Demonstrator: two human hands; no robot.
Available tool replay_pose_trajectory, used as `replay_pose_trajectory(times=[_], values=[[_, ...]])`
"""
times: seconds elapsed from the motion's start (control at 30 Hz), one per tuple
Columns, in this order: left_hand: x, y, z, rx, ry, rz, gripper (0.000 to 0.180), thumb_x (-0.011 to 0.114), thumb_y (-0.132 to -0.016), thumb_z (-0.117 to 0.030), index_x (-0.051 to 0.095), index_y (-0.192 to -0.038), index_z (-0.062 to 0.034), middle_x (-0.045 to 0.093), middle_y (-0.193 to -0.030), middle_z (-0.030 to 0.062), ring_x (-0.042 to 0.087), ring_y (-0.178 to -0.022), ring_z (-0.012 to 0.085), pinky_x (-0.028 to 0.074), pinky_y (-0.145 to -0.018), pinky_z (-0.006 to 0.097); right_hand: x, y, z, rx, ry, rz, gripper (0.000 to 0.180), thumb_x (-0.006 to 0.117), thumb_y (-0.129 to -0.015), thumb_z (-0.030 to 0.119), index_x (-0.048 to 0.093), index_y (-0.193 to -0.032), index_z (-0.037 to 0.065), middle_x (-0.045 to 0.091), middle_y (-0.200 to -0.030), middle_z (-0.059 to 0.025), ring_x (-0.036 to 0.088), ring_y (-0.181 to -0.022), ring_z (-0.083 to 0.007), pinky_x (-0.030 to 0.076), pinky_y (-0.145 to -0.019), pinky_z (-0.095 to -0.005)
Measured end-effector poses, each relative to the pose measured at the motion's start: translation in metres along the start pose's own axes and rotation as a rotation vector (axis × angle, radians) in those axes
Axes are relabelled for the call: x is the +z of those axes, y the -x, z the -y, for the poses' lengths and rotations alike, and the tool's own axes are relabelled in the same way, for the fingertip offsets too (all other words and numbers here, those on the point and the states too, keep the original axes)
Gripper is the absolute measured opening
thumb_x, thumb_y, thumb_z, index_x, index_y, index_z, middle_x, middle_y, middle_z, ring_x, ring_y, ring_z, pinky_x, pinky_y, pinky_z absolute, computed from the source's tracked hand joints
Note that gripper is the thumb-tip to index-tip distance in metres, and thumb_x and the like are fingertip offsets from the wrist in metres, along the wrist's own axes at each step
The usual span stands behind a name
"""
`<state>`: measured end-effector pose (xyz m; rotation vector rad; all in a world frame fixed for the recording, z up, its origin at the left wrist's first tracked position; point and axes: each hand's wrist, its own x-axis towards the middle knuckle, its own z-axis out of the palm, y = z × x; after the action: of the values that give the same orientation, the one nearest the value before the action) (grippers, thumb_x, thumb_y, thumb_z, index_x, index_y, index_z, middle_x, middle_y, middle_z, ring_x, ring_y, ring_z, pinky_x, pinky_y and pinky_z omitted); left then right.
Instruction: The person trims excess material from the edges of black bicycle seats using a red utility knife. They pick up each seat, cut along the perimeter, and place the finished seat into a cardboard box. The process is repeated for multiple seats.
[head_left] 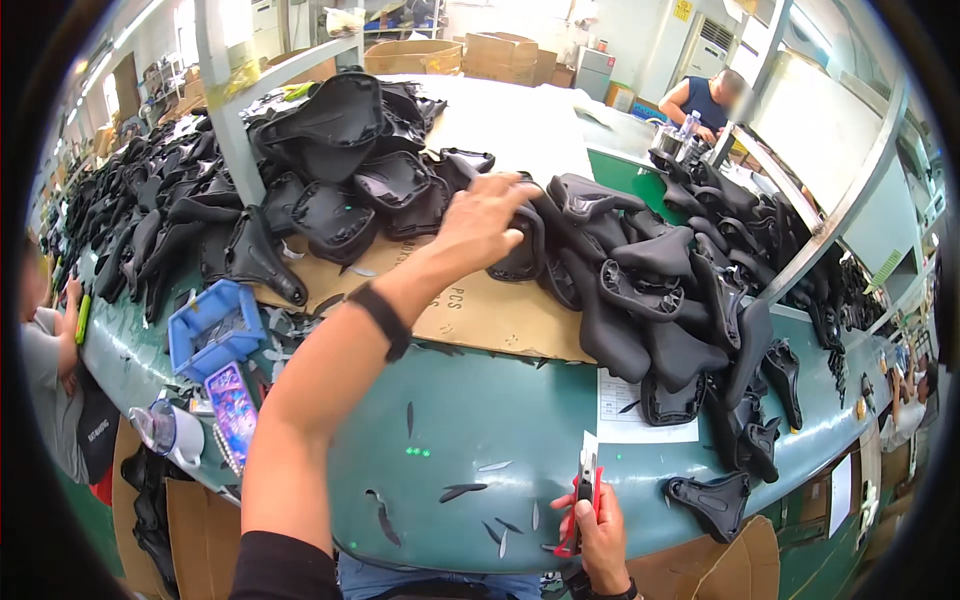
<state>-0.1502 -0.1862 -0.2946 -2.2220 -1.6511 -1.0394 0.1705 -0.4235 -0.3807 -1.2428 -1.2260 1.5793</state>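
My left hand reaches far across the table, its fingers stretched out above the edge of a heap of black bicycle saddles. Just below it lies a black saddle; whether the fingertips touch it I cannot tell. Close to the front edge, my right hand is wrapped round a red utility knife, blade pointing away from me. Beyond the knife, more saddles are heaped on the right. Another pile of saddle parts rises behind my left forearm.
Brown cardboard lies under the saddles on the green table. Thin black trimmings are scattered near me. To the left are a blue bin, a patterned phone and a clear cup. Metal posts stand on the table. Other people sit around.
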Motion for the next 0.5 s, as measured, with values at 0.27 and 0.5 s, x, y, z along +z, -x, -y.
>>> replay_pose_trajectory(times=[0.27,0.5], values=[[0.017,-0.029,0.016,0.087,-0.226,0.255,0.043,0.070,-0.077,-0.019,0.058,-0.118,-0.0147,0.058,-0.111,0.0075,0.055,-0.110,0.0279,0.046,-0.090,0.042,-0.004,-0.007,-0.020,0.027,-0.168,-0.025,0.038,0.052,-0.097,0.039,0.047,-0.112,0.004,0.061,-0.083,-0.0115,0.056,-0.061,-0.0142,0.048,-0.055,-0.0264],[-0.070,-0.011,0.028,-0.840,0.607,-0.103,0.035,0.065,-0.086,-0.032,0.057,-0.101,-0.0016,0.062,-0.088,0.0078,0.063,-0.078,0.0175,0.052,-0.070,0.032,0.005,-0.002,-0.023,0.135,-0.164,0.004,0.041,0.053,-0.093,0.042,0.054,-0.094,0.002,0.057,-0.067,-0.0080,0.053,-0.055,-0.0144,0.046,-0.051,-0.0267]])
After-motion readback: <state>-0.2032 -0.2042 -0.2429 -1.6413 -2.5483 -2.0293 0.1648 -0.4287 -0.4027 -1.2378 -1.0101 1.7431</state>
